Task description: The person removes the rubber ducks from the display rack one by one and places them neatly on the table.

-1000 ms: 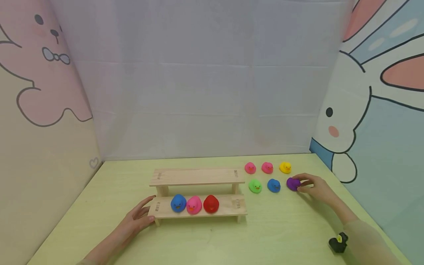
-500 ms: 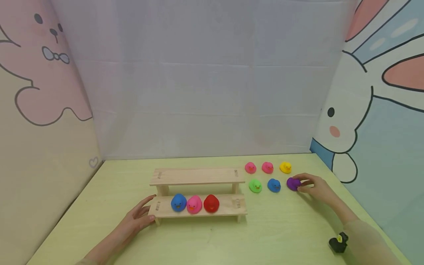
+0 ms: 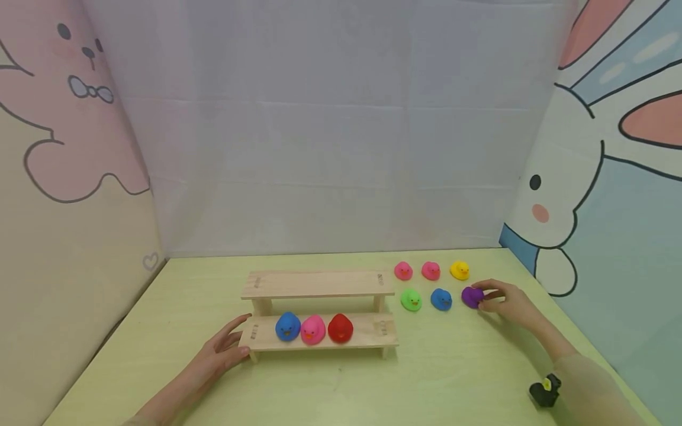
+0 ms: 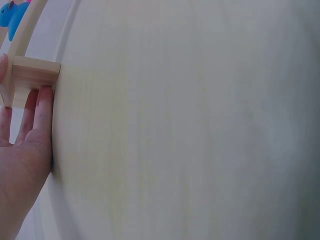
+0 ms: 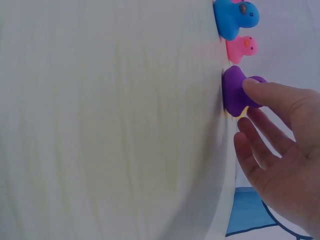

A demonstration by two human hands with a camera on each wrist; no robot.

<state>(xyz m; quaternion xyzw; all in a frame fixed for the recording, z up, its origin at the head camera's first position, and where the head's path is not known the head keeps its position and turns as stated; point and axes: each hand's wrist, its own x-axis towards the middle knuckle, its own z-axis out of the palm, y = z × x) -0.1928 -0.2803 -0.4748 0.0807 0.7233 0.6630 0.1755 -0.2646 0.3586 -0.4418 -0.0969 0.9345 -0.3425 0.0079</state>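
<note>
head, right hand point(image 3: 506, 300): half closed, thumb and finger pinching purple duck point(image 3: 472, 297); duck sits on table point(image 3: 341, 393) at the fingertips
head, row beside right hand: blue duck point(image 3: 441, 299) just left of it, then green duck point(image 3: 411, 299)
head, back row: yellow duck point(image 3: 459, 270) beyond and left of right hand, two pink ducks point(image 3: 431, 271) further left
head, black toy point(image 3: 544, 390): bodyward of right hand, next to the right sleeve point(image 3: 591, 384)
head, left hand point(image 3: 217, 353): half open, thumb and fingers holding left end of the rack's point(image 3: 318, 284) lower step
head, lower step: right of left hand, three in line: blue duck point(image 3: 288, 326), pink duck point(image 3: 312, 329), red duck point(image 3: 340, 328)
left wrist, leg point(image 4: 35, 72): at left hand's fingertips; that hand is partly cut off by the frame
right wrist, purple duck: thumb on it, opposing finger partly hidden, other fingers loosely bent; yellow sliver behind duck
</note>
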